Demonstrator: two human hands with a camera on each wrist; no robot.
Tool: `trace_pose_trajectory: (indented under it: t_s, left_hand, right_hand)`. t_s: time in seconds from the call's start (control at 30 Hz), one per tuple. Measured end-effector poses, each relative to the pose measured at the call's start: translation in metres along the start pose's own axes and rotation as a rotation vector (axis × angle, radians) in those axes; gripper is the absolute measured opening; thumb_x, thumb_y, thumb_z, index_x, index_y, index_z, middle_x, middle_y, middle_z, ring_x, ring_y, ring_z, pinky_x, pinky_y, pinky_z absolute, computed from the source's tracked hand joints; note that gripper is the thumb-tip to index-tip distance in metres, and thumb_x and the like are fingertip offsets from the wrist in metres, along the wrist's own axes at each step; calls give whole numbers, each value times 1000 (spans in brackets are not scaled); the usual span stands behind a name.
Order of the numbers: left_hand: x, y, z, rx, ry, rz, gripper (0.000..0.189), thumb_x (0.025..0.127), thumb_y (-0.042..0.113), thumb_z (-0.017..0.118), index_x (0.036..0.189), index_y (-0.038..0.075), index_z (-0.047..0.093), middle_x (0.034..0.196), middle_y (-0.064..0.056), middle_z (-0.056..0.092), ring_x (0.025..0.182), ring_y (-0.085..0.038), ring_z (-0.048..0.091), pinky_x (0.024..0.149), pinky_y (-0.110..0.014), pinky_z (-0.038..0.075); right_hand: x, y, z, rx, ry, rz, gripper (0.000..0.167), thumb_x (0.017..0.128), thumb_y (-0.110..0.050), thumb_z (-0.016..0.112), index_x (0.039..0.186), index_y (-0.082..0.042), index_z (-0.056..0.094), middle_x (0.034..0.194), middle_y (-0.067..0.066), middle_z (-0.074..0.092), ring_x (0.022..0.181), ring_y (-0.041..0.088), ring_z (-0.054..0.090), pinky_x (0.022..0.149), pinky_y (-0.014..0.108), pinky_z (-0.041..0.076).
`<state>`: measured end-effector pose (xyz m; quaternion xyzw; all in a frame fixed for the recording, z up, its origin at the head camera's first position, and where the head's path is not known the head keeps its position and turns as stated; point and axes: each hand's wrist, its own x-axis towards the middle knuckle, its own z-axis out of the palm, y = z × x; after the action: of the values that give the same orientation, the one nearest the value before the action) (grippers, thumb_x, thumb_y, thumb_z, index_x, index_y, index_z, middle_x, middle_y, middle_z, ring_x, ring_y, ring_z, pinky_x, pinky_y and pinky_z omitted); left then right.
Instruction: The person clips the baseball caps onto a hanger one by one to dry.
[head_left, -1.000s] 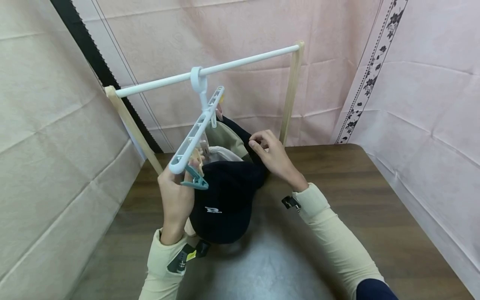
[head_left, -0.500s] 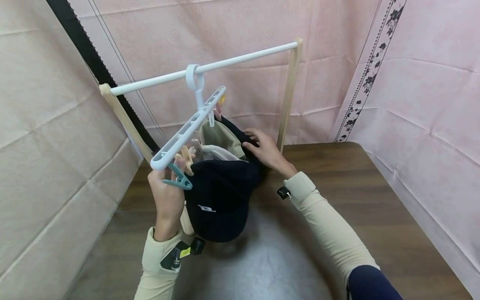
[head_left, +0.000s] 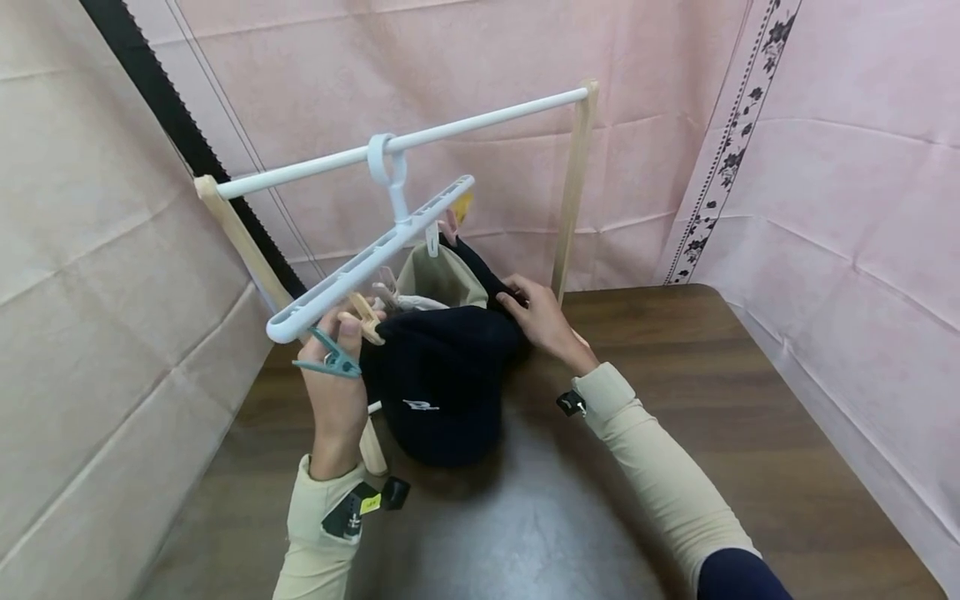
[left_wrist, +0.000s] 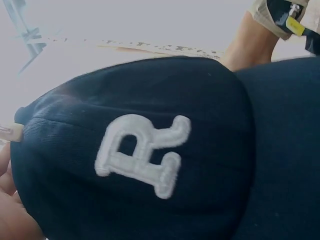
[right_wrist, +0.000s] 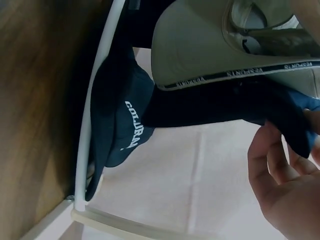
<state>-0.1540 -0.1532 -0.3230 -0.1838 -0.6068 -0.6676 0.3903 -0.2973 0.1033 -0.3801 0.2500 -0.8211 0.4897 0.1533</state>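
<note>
A navy cap (head_left: 442, 367) with a white raised letter R hangs from a pale blue clip hanger (head_left: 360, 267). My left hand (head_left: 333, 400) is raised under the hanger's near end and pinches a beige clothespin (head_left: 366, 317) at the cap's edge. In the left wrist view the R cap (left_wrist: 220, 115) fills most of the picture, its edge between the fingers (left_wrist: 7, 180) and the clothespin (left_wrist: 12, 132). My right hand (head_left: 543, 321) pinches dark cap fabric at the far right side; the right wrist view shows fingertips curled on this navy edge (right_wrist: 300, 135).
A khaki cap (head_left: 435, 271) and a whitish one hang behind. Another dark cap (right_wrist: 120, 110) with white lettering is lower down by the rack. The wooden rack's white bar (head_left: 487, 125) carries the hanger. A teal clothespin (head_left: 330, 358) dangles at the near end. All stands over a brown table (head_left: 637, 333).
The hanger's near end has swung left with my left hand. My right hand has come down onto the dark fabric and closed on it. The R cap's visor has lifted slightly.
</note>
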Motion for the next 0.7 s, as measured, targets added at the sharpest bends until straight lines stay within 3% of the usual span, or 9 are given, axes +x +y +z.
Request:
trace_pose_trajectory:
  t_s: [0.13, 0.3, 0.5, 0.7]
  left_hand:
    - [-1, -5, -3, -4, 13, -26, 59, 104, 41, 67, 83, -12, 52, 102, -12, 76, 107, -28, 69, 99, -34, 46]
    - [-1, -13, -5, -95, -28, -72, 51, 107, 27, 65, 88, -16, 45, 117, -19, 74, 119, -31, 67, 110, -36, 45]
    - [1, -21, -5, -64, -67, -95, 54, 108, 34, 62, 88, -14, 46, 123, -17, 73, 123, -34, 64, 114, -39, 42]
    - [6, -26, -5, -15, -15, -127, 32, 110, 23, 59, 98, -6, 65, 124, -20, 73, 121, -22, 64, 108, -31, 44]
  right_hand:
    - [-9, -1, 2, 29, 51, -2, 11, 107, -14, 63, 114, -9, 70, 110, 11, 70, 101, 27, 64, 99, 51, 52]
    - [-19, -2, 1, 19, 109, -14, 14, 106, -14, 65, 115, -5, 71, 112, 12, 72, 98, 28, 63, 90, 46, 50]
    - [-29, -2, -2, 13, 161, -29, 9, 105, -8, 66, 111, -4, 71, 109, 12, 73, 93, 27, 62, 86, 38, 49]
    - [-36, -5, -6, 6, 187, -51, 9, 105, -8, 66, 112, -4, 70, 106, 12, 72, 90, 25, 62, 83, 37, 49]
